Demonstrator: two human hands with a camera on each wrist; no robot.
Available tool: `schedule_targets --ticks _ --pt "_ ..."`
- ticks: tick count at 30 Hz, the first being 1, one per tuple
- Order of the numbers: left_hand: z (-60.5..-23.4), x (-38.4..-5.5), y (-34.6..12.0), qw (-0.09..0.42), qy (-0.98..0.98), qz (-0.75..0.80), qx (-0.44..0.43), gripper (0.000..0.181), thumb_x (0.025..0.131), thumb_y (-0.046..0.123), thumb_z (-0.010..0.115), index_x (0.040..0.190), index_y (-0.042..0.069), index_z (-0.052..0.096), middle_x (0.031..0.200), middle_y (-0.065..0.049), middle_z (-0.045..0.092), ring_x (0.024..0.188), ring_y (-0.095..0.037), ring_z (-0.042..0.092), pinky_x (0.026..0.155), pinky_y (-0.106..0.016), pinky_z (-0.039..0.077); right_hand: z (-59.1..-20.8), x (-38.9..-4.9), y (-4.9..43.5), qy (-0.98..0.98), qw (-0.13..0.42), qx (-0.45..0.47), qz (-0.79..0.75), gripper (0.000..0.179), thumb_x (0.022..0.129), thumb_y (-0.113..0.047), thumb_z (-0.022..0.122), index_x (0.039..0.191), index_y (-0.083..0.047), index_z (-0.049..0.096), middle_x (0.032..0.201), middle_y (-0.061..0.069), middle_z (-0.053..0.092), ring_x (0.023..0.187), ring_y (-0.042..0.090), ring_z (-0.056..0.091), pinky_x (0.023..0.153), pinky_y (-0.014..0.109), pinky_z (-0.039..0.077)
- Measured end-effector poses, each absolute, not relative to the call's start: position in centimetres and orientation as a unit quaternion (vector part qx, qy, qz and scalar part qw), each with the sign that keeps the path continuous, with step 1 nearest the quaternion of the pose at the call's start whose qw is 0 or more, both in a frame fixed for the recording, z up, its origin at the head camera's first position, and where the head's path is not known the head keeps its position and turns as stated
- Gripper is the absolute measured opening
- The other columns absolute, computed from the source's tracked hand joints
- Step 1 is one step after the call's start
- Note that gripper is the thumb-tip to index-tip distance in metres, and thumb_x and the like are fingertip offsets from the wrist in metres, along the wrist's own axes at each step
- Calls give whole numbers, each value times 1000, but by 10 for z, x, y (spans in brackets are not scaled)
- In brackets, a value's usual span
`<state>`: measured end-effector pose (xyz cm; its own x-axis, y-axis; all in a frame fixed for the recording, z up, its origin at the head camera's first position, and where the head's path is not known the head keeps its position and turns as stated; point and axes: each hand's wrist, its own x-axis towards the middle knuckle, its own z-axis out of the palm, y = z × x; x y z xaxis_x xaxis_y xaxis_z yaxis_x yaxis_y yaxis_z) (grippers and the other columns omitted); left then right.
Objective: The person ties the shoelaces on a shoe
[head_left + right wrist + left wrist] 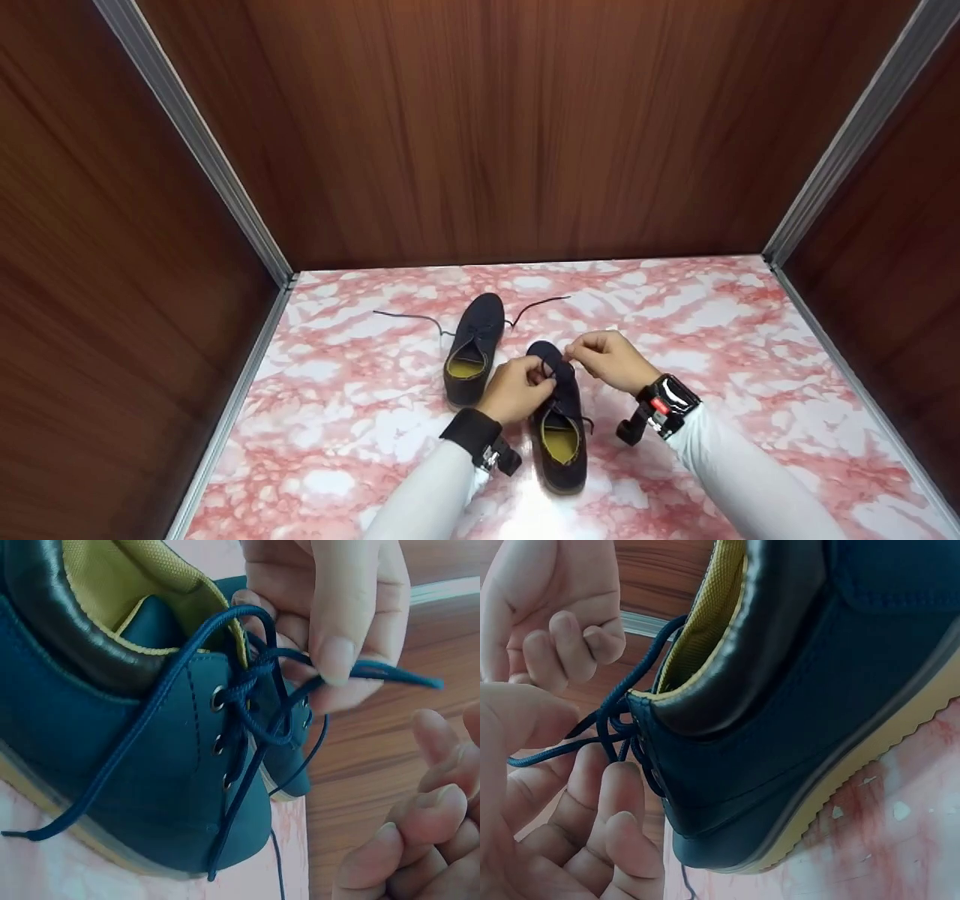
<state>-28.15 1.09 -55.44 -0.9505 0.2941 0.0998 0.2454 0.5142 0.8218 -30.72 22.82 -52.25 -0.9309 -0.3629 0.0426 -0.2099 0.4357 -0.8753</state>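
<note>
A dark navy lace-up shoe (pixel 564 474) with a yellow lining stands on the floor, its toe pointing away. My left hand (pixel 517 390) is at its laces from the left, thumb and fingers pinching a folded piece of the dark blue shoelace (pixel 390 673). The lace crosses in a loose knot above the eyelets in the right wrist view, and one end hangs over the shoe's side. My right hand (pixel 611 361) hovers just right of the toe. Its fingers (pixel 431 817) are loosely bent close to the lace tip, with nothing seen between them.
The matching shoe (pixel 487 311) stands further back on the left, its untied laces spread out to both sides. Red-and-white marbled flooring (pixel 337 420) lies under both. Brown wood-grain panels (pixel 480 135) with grey metal edging (pixel 217 157) enclose the back and sides.
</note>
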Motion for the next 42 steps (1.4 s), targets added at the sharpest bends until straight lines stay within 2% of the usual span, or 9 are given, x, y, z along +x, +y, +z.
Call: schedule_targets --ticks 5,12,19,24,27,32,35,38,42 --pt "-557 -281 7 32 849 507 143 6 91 16 74 88 14 71 75 8 66 65 0 55 63 -18 49 -531 -303 237 851 71 -177 -489 23 103 -21 65 92 -6 77 62 -7 49 56 2 43 53 19 38" --pt "-562 -281 3 49 811 567 132 7 91 7 72 88 5 66 74 7 60 68 -5 60 65 -18 54 -549 -284 240 851 101 -225 -463 14 94 -21 78 89 -8 75 80 5 71 67 0 58 65 18 50" --pt "-564 -280 0 63 788 600 122 8 92 4 71 90 0 65 76 1 65 72 -25 74 63 -20 57 -564 -270 224 865 89 -268 -415 20 83 -28 89 86 -18 72 74 -9 60 67 -1 54 61 18 49" --pt "-563 -279 -1 61 795 591 124 5 92 5 71 92 1 67 77 1 67 68 -11 68 62 -19 55 -566 -267 217 874 50 -284 -391 19 83 -26 88 83 -22 70 84 -7 62 80 4 56 70 20 52" --pt "-562 -279 -2 60 800 584 124 4 90 4 70 92 1 69 78 2 66 67 -5 63 62 -19 55 -564 -266 220 871 46 -294 -392 18 87 -21 85 81 -21 68 86 -4 63 79 4 56 68 21 53" --pt "-561 -279 -5 47 814 564 133 5 87 4 71 92 3 70 79 3 65 69 -4 60 65 -18 54 -556 -268 231 857 92 -278 -423 17 90 -10 80 84 -14 65 80 -1 66 62 4 58 52 24 54" --pt "-561 -280 -6 37 826 544 141 6 86 6 72 92 5 71 79 4 65 71 -3 59 67 -18 52 -552 -270 238 849 122 -268 -439 11 92 -4 75 90 -9 65 81 4 70 62 7 62 54 29 58" --pt "-562 -280 -7 33 836 528 147 5 86 7 73 91 6 71 78 6 65 71 -2 58 69 -18 51 -552 -272 243 849 118 -273 -438 8 92 -6 75 94 -11 68 81 4 70 69 7 64 63 28 59" --pt "-562 -280 -7 29 842 516 152 5 84 6 72 88 6 70 77 6 63 70 -2 57 68 -18 51 -556 -276 247 855 72 -292 -423 8 91 -18 81 91 -16 74 72 -1 65 64 -1 55 58 18 48"
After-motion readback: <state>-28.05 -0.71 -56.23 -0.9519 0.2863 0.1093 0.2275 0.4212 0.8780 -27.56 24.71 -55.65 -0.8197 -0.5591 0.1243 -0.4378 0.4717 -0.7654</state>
